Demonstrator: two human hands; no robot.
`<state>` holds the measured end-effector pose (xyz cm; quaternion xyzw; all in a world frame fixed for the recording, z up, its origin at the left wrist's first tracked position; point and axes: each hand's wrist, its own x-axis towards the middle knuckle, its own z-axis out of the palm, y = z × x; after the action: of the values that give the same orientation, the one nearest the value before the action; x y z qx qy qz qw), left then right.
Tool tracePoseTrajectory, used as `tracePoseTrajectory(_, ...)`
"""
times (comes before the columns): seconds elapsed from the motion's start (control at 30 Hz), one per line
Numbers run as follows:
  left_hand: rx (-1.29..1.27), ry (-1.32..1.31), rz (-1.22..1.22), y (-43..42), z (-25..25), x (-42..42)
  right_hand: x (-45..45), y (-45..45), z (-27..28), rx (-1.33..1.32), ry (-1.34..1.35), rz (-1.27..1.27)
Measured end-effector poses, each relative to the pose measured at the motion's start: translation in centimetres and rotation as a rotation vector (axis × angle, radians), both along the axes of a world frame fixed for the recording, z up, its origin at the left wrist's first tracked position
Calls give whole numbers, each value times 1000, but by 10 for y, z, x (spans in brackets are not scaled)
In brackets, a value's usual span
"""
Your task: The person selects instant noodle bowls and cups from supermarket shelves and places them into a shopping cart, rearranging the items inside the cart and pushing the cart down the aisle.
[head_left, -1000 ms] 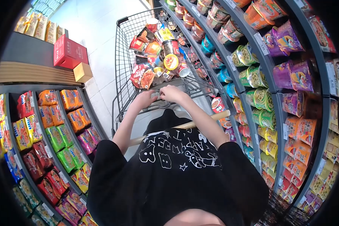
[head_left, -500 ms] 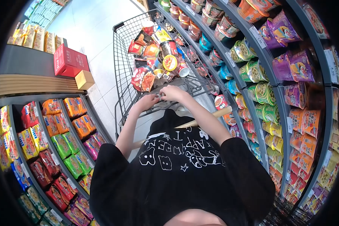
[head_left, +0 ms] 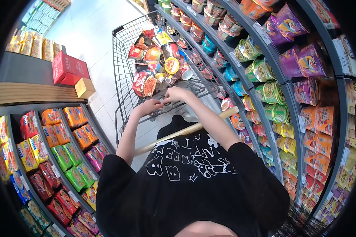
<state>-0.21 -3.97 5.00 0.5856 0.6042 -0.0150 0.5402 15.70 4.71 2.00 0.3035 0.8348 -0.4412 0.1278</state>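
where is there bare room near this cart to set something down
Bare floor shows between the red box and the cart. Crowded: the packages heaped inside it, and the right-hand shelves, lined with cups and packs. The left hand and right hand almost meet, leaving little room between them.

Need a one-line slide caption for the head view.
Left hand and right hand at a shopping cart loaded with packaged food, stocked shelves alongside.
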Motion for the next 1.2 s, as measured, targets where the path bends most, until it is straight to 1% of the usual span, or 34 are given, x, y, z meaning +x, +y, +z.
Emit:
tracePoseTrajectory(0.07, -39, 16, -11, 2, -3, -1, 0, 0, -1, 12, -15, -1)
tracePoseTrajectory(0.13, 43, 12, -55, 2, -8, -3, 0, 2, 0, 8, 9, 7)
tracePoseTrajectory(0.2, 35, 23, -49, 2, -12, -4, 0, 3, 2, 18, 20, 15)
tracePoseTrajectory(0.27, -108, 11, 47, 3, -9, -2, 1, 3, 4, 28, 30, 25)
tracePoseTrajectory(0.4, -24, 6, 5, 2, -19, -6, 0, 2, 5, -42, 2, -13)
tracePoseTrajectory(0.47, -40, 41, -16, 3, -9, -3, -1, 3, 4, -106, -19, -36)
tracePoseTrajectory(0.57, -53, 37, -21, 4, -8, -3, -1, 4, 6, -127, -13, -40)
tracePoseTrajectory(0.7, -45, 33, -31, 4, -8, -3, 0, 2, 9, -78, -2, -28)
tracePoseTrajectory(0.8, -48, 41, -24, 3, -7, -3, 2, 1, 9, -80, 33, -39)
tracePoseTrajectory(0.93, -26, 39, -55, 3, -8, -4, 2, -2, 18, -122, -8, -45)
tracePoseTrajectory(1.03, -33, 16, -16, 2, -4, -3, 2, -2, 17, -133, 10, -43)
tracePoseTrajectory(1.13, 40, 45, -76, 1, 3, -1, 1, -1, 13, -129, 25, -33)
tracePoseTrajectory(1.2, -9, 24, -25, 1, 6, 0, 1, -2, 14, -133, 15, -36)
